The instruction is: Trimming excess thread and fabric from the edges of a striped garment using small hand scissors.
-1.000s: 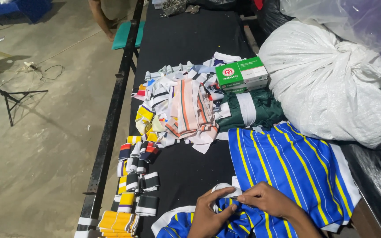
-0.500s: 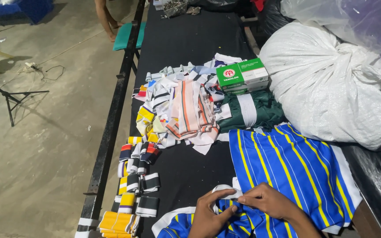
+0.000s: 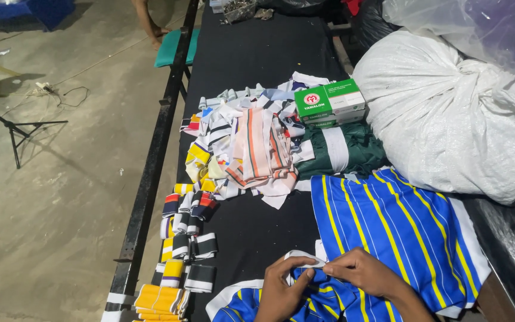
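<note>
Long black table (image 3: 251, 71) runs 6 to 12 o'clock. At 2 o'clock, a big white tied sack (image 3: 448, 113) lies on it. At 4 o'clock, a blue garment w/ yellow and white stripes (image 3: 394, 226) is spread flat, reaching down to 6 o'clock. Centre: heap of striped fabric strips (image 3: 251, 149); dark green folded cloth (image 3: 341, 149) just beside it, a green-and-white box (image 3: 329, 102) touching its top. At 8 o'clock, rows of small folded colour bands (image 3: 186, 238). At 6 o'clock, left hand (image 3: 281, 292) and right hand (image 3: 365, 274) meet, both w/ fingers closed, pinching the garment's white-edged collar (image 3: 305, 257).
</note>
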